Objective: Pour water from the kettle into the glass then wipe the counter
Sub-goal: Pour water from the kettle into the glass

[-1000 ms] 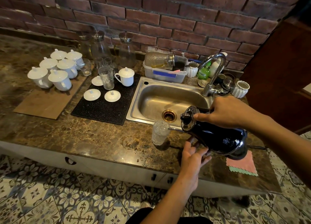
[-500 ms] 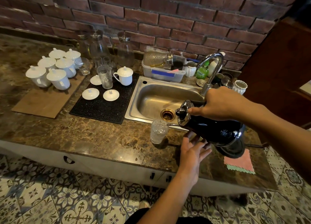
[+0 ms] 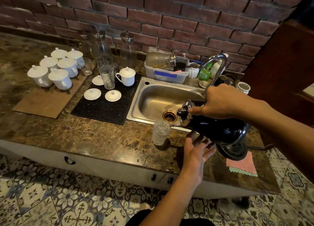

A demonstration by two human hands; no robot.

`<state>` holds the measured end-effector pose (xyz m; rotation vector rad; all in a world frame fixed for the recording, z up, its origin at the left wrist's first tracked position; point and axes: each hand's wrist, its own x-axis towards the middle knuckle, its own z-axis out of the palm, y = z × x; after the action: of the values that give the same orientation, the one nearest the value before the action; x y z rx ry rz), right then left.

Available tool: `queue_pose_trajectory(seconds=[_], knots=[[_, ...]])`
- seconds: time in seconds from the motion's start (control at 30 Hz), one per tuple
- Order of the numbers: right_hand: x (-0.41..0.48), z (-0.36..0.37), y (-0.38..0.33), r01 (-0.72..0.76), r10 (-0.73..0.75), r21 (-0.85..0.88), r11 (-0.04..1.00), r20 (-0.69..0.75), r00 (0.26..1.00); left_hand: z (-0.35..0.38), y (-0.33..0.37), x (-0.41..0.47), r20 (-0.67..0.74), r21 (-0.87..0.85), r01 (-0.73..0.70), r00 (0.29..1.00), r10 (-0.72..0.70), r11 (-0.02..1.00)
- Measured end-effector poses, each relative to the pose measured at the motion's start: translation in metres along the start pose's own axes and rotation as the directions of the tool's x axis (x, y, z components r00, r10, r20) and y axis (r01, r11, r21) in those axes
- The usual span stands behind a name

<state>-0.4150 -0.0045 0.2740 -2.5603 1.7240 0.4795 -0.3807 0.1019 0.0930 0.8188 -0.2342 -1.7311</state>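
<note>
A black kettle (image 3: 215,129) with a steel lid is tipped far to the left, its thin spout over the rim of a clear textured glass (image 3: 160,132) standing on the brown marble counter (image 3: 95,137) in front of the sink. My right hand (image 3: 220,103) grips the kettle's handle from above, a finger by the lid knob. My left hand (image 3: 197,151) is under the kettle's body with fingers spread, touching or nearly touching it. A pink cloth (image 3: 242,164) lies on the counter at the right, partly under the kettle's base.
The steel sink (image 3: 153,96) and tap (image 3: 215,66) lie just behind the glass. A black mat (image 3: 105,108) carries a white cup, lids and a glass. Several white lidded cups (image 3: 56,69) sit at left; jars and a dish tub (image 3: 166,72) line the brick wall.
The kettle has tipped a little further, its base rising and spout staying over the glass. My left hand stays under it.
</note>
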Motion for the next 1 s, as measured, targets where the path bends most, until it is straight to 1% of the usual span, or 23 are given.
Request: queue_pose_trajectory(seconds=[0.33, 0.5, 1.0], knots=[[0.004, -0.006, -0.005, 0.001, -0.001, -0.005, 1.0, -0.003, 1.0, 0.001, 0.004, 0.001, -0.002, -0.04, -0.005, 1.0, 0.005, 0.999], [0.004, -0.01, -0.009, 0.016, -0.016, -0.025, 1.0, 0.014, 1.0, 0.0, 0.004, 0.001, -0.008, -0.045, -0.001, 1.0, 0.0, 0.999], [0.008, -0.015, -0.014, 0.026, -0.025, -0.046, 0.999, 0.008, 1.0, 0.0, 0.008, 0.003, 0.0, -0.06, -0.011, 1.0, 0.011, 0.998]])
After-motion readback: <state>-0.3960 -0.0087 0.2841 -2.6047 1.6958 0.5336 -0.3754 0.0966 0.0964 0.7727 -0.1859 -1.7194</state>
